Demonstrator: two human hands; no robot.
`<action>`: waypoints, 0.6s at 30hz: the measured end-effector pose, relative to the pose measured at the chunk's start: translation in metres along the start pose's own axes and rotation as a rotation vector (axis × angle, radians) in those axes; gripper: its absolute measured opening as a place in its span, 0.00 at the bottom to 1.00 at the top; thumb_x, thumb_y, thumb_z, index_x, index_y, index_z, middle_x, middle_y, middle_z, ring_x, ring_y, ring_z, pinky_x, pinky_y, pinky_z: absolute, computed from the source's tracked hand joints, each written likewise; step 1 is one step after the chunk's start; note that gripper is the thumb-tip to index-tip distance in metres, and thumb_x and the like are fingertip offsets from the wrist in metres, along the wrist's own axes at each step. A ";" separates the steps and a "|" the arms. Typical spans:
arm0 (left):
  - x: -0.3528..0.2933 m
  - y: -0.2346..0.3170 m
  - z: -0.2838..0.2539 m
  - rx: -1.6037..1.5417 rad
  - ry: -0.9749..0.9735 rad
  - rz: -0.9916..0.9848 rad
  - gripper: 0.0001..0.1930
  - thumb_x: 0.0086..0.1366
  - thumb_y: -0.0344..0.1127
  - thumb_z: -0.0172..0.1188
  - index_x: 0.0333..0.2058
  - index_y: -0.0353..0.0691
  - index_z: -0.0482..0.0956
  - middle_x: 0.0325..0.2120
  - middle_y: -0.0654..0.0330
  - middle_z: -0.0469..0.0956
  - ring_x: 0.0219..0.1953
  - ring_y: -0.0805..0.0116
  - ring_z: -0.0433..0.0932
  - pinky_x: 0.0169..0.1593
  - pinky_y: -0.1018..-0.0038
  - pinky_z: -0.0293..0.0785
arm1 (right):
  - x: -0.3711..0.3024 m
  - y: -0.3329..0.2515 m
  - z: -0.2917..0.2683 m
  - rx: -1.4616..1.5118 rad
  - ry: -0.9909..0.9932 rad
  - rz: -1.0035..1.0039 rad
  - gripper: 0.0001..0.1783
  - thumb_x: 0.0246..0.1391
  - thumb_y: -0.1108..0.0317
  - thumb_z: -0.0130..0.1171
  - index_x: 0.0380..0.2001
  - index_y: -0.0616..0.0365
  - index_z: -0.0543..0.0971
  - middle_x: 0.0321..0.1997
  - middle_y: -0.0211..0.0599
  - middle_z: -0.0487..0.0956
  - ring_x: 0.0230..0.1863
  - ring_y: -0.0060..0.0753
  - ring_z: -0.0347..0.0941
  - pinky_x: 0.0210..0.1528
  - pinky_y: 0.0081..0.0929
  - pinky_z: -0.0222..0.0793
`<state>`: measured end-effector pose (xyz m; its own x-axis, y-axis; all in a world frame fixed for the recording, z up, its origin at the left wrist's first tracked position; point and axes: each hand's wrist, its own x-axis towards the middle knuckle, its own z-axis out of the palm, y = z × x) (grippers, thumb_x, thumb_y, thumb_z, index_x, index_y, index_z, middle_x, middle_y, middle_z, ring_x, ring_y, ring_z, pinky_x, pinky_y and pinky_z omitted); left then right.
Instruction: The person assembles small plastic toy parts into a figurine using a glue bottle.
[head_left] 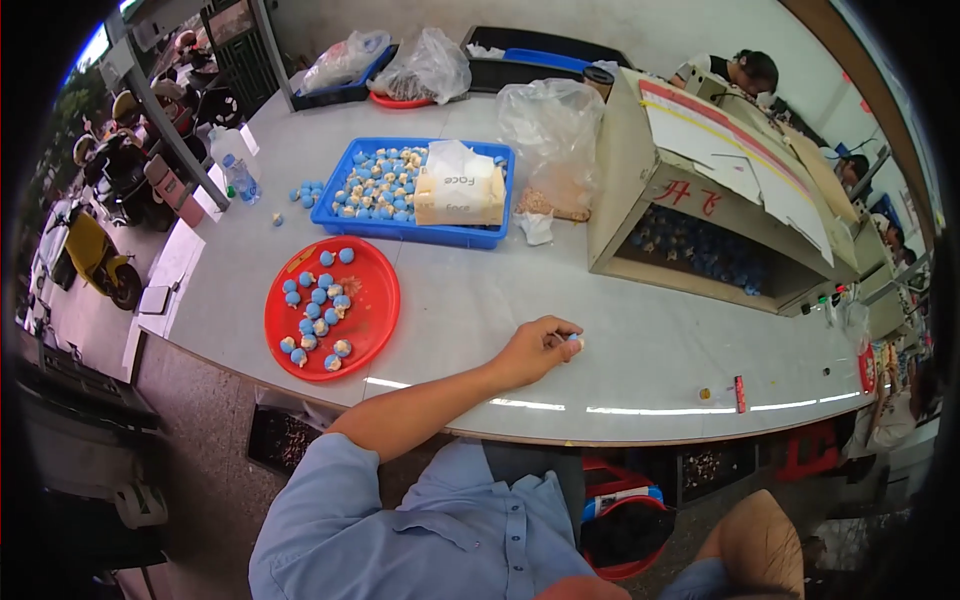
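Observation:
My left hand (535, 352) is above the table, right of the red plate, its thumb and fingers pinched around a small blue-and-cream ball (576, 341). Part of that ball is hidden by the fingers. The round red plate (385, 335) at the left holds several similar balls (313, 311), spread loosely. Behind it, a blue tray (420, 232) is filled with many more of them, and a cream paper packet (460, 190) lies across its right side. My right arm (755, 540) shows bent at the lower right, but the right hand is out of the picture.
A box (625, 210) with an open front stands at the right, dark blue pieces inside. Clear plastic bags (550, 120), a bottle (240, 180) and loose balls (307, 190) lie about the table (470, 290). A small red item (740, 394) sits near the front edge. Another person (745, 75) is behind.

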<state>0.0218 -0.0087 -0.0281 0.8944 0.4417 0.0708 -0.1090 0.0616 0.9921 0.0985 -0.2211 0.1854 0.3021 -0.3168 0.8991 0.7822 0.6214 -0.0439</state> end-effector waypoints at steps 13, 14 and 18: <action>-0.009 0.003 -0.001 -0.124 -0.060 -0.147 0.17 0.69 0.36 0.57 0.51 0.33 0.72 0.40 0.57 0.78 0.39 0.68 0.80 0.41 0.75 0.77 | -0.069 -0.008 -0.176 -0.938 0.015 0.521 0.22 0.55 0.75 0.56 0.52 0.64 0.66 0.47 0.40 0.70 0.46 0.33 0.68 0.50 0.28 0.64; -0.009 0.006 0.002 -0.118 -0.084 -0.158 0.17 0.69 0.36 0.57 0.51 0.33 0.72 0.40 0.57 0.78 0.39 0.68 0.80 0.41 0.75 0.77 | -0.088 -0.005 -0.190 -1.081 0.013 0.728 0.23 0.53 0.75 0.59 0.52 0.65 0.66 0.46 0.40 0.69 0.46 0.34 0.67 0.52 0.29 0.62; -0.009 0.012 0.007 -0.315 -0.159 -0.326 0.17 0.68 0.36 0.57 0.52 0.33 0.71 0.41 0.56 0.78 0.41 0.66 0.80 0.43 0.75 0.78 | -0.115 0.014 -0.214 -1.379 -0.332 0.825 0.30 0.48 0.66 0.66 0.52 0.63 0.67 0.51 0.47 0.70 0.56 0.48 0.65 0.61 0.44 0.54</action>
<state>0.0150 -0.0183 -0.0167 0.9564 0.2138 -0.1992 0.0834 0.4535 0.8873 0.1913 -0.3296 -0.0124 0.8783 0.0285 0.4772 0.3989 -0.5937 -0.6988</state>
